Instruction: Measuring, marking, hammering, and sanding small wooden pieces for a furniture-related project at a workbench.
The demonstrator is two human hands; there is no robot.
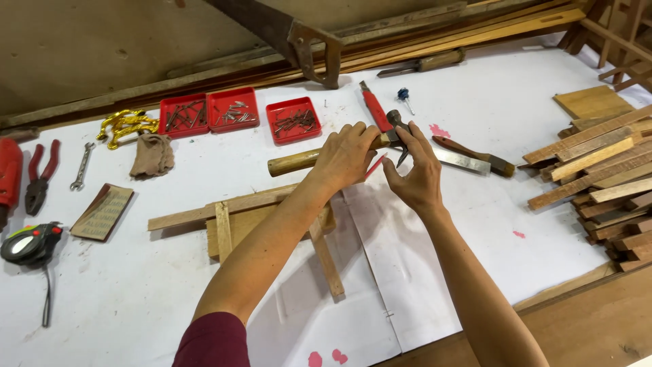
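Nearest you, the wooden frame [272, 224] lies flat on the white counter [136, 306]. Above it, your left hand [346, 156] is wrapped closed around the hammer [305, 160] handle near the head. The hammer's long axis runs left to right, handle end pointing left, metal head to the right. Your right hand [415, 173] pinches a red pencil [374, 166] beside the head. Open counter lies right of your forearm; stacked wood strips [598, 170] border the right edge. Three red trays [234, 112] of nails sit beyond.

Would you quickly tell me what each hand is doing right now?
Left hand: closed around the hammer handle.
Right hand: fingers at the hammer's metal head; firm grip cannot be told.
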